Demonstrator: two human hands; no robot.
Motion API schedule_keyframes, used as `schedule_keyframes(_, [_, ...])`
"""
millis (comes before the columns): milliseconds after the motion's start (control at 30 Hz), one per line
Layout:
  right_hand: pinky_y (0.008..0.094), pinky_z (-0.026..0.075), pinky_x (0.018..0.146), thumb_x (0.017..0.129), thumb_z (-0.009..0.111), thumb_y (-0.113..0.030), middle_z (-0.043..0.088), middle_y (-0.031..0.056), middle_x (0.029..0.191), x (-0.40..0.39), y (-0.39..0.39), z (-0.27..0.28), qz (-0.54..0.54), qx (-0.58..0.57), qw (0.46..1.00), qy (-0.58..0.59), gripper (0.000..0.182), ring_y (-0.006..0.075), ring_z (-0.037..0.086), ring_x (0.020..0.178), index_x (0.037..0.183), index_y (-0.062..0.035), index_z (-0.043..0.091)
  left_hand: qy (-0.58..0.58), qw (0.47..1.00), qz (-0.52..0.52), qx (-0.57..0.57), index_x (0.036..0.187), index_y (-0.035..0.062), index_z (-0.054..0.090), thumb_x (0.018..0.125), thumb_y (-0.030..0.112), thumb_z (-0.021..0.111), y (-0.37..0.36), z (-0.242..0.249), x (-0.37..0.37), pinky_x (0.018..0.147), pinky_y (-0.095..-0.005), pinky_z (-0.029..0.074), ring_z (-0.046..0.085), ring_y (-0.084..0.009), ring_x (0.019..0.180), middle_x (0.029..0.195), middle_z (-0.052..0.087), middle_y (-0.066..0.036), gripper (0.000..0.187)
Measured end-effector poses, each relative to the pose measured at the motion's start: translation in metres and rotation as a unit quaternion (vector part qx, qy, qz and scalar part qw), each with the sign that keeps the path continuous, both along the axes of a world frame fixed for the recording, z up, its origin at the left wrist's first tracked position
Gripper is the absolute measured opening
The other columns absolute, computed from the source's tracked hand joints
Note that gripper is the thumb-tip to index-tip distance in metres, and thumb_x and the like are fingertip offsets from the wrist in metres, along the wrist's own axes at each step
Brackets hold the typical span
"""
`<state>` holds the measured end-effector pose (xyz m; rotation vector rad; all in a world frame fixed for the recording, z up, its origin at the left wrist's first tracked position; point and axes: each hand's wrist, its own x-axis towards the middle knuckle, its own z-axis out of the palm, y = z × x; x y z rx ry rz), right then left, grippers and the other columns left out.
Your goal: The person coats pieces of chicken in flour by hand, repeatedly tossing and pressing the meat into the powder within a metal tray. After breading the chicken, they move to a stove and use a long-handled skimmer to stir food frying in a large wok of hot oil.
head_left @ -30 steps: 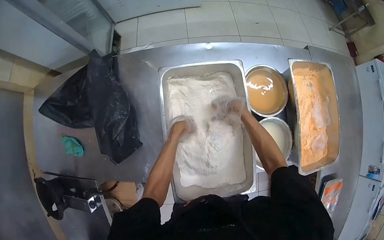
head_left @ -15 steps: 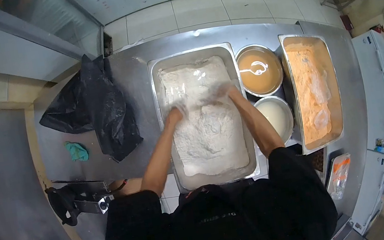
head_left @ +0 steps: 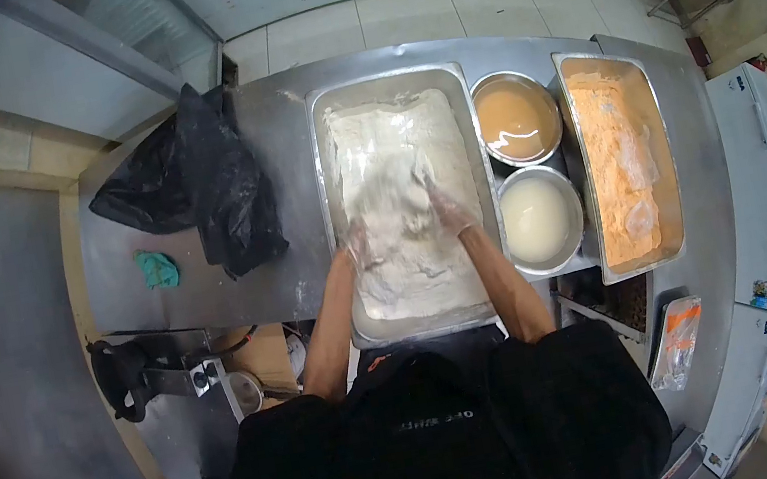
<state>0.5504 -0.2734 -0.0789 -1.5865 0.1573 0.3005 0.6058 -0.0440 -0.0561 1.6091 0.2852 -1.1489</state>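
Note:
A deep steel pan (head_left: 324,158) holds a thick bed of white flour (head_left: 421,284). My left hand (head_left: 358,243) is at the left side of the flour, its fingers smeared by motion and partly lost against the white. Across from it, my right hand (head_left: 448,212) is at the right side of the flour, also blurred. Between the two hands, a blurred patch of flour appears stirred up. Whether either hand grips anything cannot be made out.
Right of the pan stand a bowl of tan liquid (head_left: 517,116), a bowl of cream-coloured liquid (head_left: 540,218) and a pan of orange powder (head_left: 615,170). A black plastic bag (head_left: 228,189) and a green cloth (head_left: 157,268) lie at the left.
Both hands have moved down the pan toward my body. The flour's surface has changed shape, and the whole view has shifted slightly.

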Motion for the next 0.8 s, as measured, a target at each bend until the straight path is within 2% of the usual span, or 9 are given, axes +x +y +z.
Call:
schedule_keyframes(67, [0.0300,0.044,0.072,0.083,0.040,-0.048,0.054,0.0151,0.104,0.016,-0.013,0.016,0.129,-0.159,0.979,-0.003,0.065,0.0222,0.053,0.096,0.131,-0.0071,0.024,-0.006,1.000,-0.029,0.007,0.110,0.0046,0.050,0.084,0.040,0.034,0.005,0.008,0.007,0.086,-0.0346,0.040,0.048,-0.0274,0.103,0.111,0.051,-0.015,0.047])
schedule_keyframes(167, [0.0287,0.044,0.068,0.083,0.041,-0.047,0.055,0.0134,0.098,0.013,-0.014,0.060,0.300,-0.398,0.866,0.052,0.064,0.0192,0.053,0.088,0.130,-0.0079,0.026,-0.115,0.963,-0.217,0.109,0.110,0.0055,0.050,0.085,0.041,0.031,0.024,-0.010,-0.014,0.085,-0.0341,0.040,0.048,-0.0264,0.102,0.111,0.052,-0.014,0.047])
schedule_keyframes(300, [0.0304,0.033,0.081,0.083,0.039,-0.048,0.045,0.0151,0.110,-0.060,0.029,0.065,0.179,-0.477,0.855,0.099,0.064,0.0206,0.043,0.101,0.130,-0.0061,0.027,-0.292,0.850,-0.379,0.221,0.110,0.0066,0.050,0.086,0.042,0.028,0.027,-0.069,-0.093,0.085,-0.0334,0.041,0.049,-0.0250,0.101,0.110,0.053,-0.013,0.048])
schedule_keyframes(367, [0.0313,0.028,0.088,0.083,0.039,-0.049,0.041,0.0159,0.116,-0.087,0.052,0.044,0.056,-0.415,0.901,0.113,0.065,0.0213,0.037,0.108,0.130,-0.0052,0.027,-0.242,0.906,-0.289,0.194,0.110,0.0072,0.051,0.086,0.042,0.026,0.019,-0.070,-0.115,0.084,-0.0330,0.041,0.049,-0.0243,0.101,0.109,0.053,-0.013,0.049])
schedule_keyframes(433, [0.0321,0.023,0.095,0.083,0.038,-0.050,0.036,0.0168,0.123,-0.095,0.063,0.028,-0.037,-0.248,0.957,0.148,0.066,0.0219,0.032,0.114,0.129,-0.0043,0.028,-0.025,0.997,-0.043,0.067,0.109,0.0078,0.051,0.087,0.043,0.024,0.005,-0.047,-0.114,0.084,-0.0327,0.041,0.049,-0.0236,0.101,0.109,0.053,-0.012,0.049])
schedule_keyframes(500, [0.0330,0.017,0.101,0.083,0.037,-0.050,0.032,0.0176,0.129,-0.082,0.062,0.016,-0.110,-0.023,0.976,0.185,0.066,0.0226,0.027,0.121,0.129,-0.0034,0.028,0.175,0.963,0.191,-0.074,0.109,0.0084,0.051,0.088,0.044,0.022,-0.011,0.005,-0.096,0.084,-0.0323,0.042,0.050,-0.0229,0.100,0.108,0.054,-0.012,0.050])
schedule_keyframes(567, [0.0324,0.022,0.100,0.086,0.035,-0.046,0.034,0.0158,0.128,-0.053,0.049,0.015,-0.125,0.147,0.967,0.164,0.061,0.0219,0.032,0.119,0.129,-0.0038,0.028,0.184,0.934,0.261,-0.159,0.115,0.0075,0.046,0.086,0.049,0.026,-0.026,0.076,-0.072,0.089,-0.0335,0.038,0.046,-0.0221,0.105,0.115,0.049,-0.009,0.055])
schedule_keyframes(700, [0.0314,0.028,0.095,0.086,0.035,-0.042,0.032,0.0131,0.126,-0.036,0.008,0.014,-0.060,0.240,0.967,0.058,0.058,0.0219,0.034,0.114,0.127,-0.0025,0.026,-0.106,0.994,-0.014,0.014,0.117,0.0044,0.043,0.086,0.044,0.031,0.001,0.050,-0.042,0.083,-0.0349,0.042,0.052,-0.0222,0.095,0.106,0.053,-0.012,0.052])
schedule_keyframes(800, [0.0318,0.030,0.089,0.085,0.036,-0.037,0.036,0.0119,0.117,-0.055,-0.021,0.025,0.113,-0.209,0.971,0.008,0.050,0.0221,0.037,0.105,0.121,-0.0025,0.030,-0.217,0.948,-0.188,0.134,0.115,0.0012,0.044,0.085,0.042,0.036,0.030,0.004,-0.052,0.082,-0.0353,0.042,0.054,-0.0233,0.092,0.102,0.056,-0.014,0.052])
